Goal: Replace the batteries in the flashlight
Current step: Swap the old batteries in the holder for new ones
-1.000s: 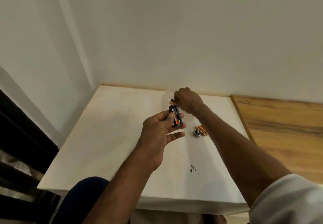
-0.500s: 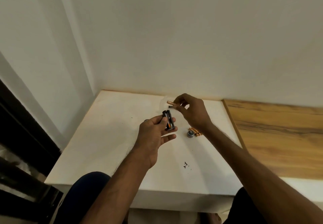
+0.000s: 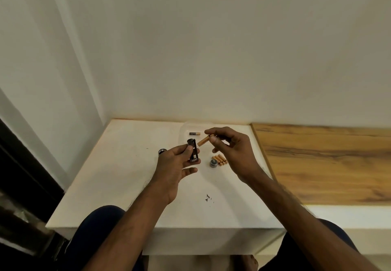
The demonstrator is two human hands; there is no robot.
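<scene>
My left hand point(image 3: 176, 163) grips a black battery holder point(image 3: 193, 150) upright above the white table point(image 3: 118, 165). My right hand point(image 3: 230, 148) pinches an orange battery point(image 3: 203, 141) between thumb and fingers, its free end pointing at the holder's top, just apart from it. A black-and-gold battery point(image 3: 194, 133) lies on the table behind the holder. Several orange batteries point(image 3: 220, 159) lie side by side to the right, next to a round grey flashlight cap point(image 3: 213, 163). A dark cylindrical flashlight part point(image 3: 162, 151) peeks out behind my left hand, mostly hidden.
The white table sits in a corner, with walls behind and to the left. A wooden surface point(image 3: 328, 160) adjoins its right edge. Small dark specks point(image 3: 208, 197) mark the table near the front. My knees show below the front edge.
My right hand has drawn back from the far side of the table with an orange battery and brought it close to the holder. The black-and-gold battery now lies uncovered behind.
</scene>
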